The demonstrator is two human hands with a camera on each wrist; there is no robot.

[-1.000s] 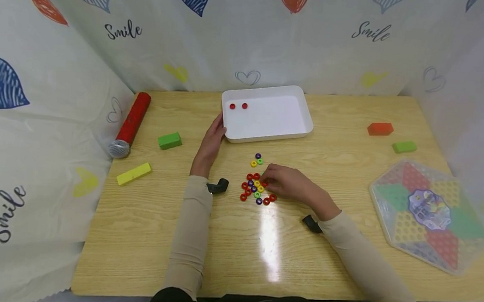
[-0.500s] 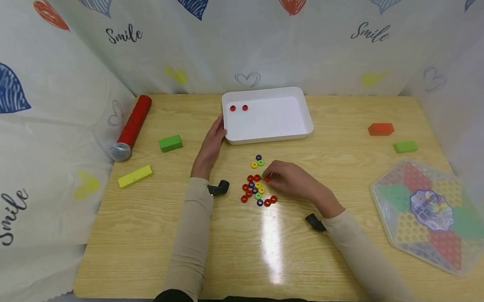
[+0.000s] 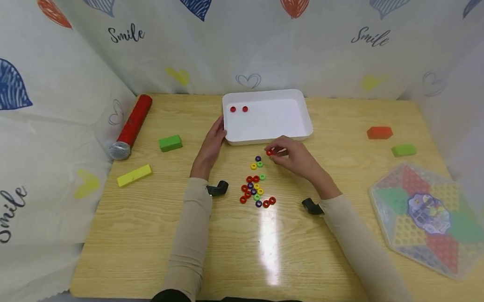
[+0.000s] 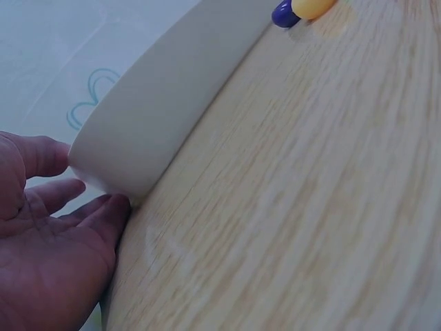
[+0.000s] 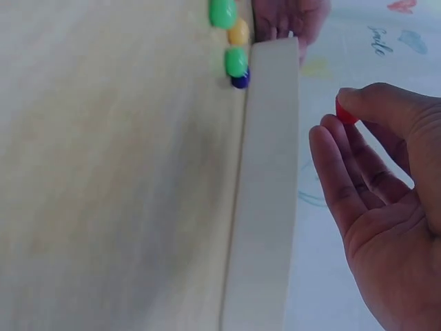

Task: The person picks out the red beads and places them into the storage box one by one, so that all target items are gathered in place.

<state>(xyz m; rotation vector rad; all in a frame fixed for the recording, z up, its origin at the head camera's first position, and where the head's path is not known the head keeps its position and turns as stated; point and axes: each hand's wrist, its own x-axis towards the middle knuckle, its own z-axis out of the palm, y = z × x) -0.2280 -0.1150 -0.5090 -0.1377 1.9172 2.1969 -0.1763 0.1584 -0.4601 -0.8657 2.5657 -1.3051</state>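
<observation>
In the head view my left hand point(image 3: 210, 148) rests against the left front corner of a white tray point(image 3: 269, 118), fingers along its side. The left wrist view shows the fingertips point(image 4: 118, 207) at the tray's outer wall. My right hand point(image 3: 296, 159) pinches a red ring bead point(image 5: 346, 110) between thumb and fingers, above the table just in front of the tray. Two red beads point(image 3: 239, 109) lie in the tray's left part. Several loose ring beads, red, yellow, green and purple, form a cluster point(image 3: 253, 189) on the table, with a purple bead point(image 3: 258, 158) nearer the tray.
On the left lie a red microphone point(image 3: 133, 122), a green block point(image 3: 170, 143) and a yellow block point(image 3: 134, 176). At right are an orange block point(image 3: 380, 133), a green block point(image 3: 404, 150) and a clear hexagonal game board point(image 3: 428, 220). A patterned curtain point(image 3: 250, 39) stands behind the table.
My right hand has lifted a red bead out of the cluster and moved forward toward the tray. My left hand stays at the tray corner.
</observation>
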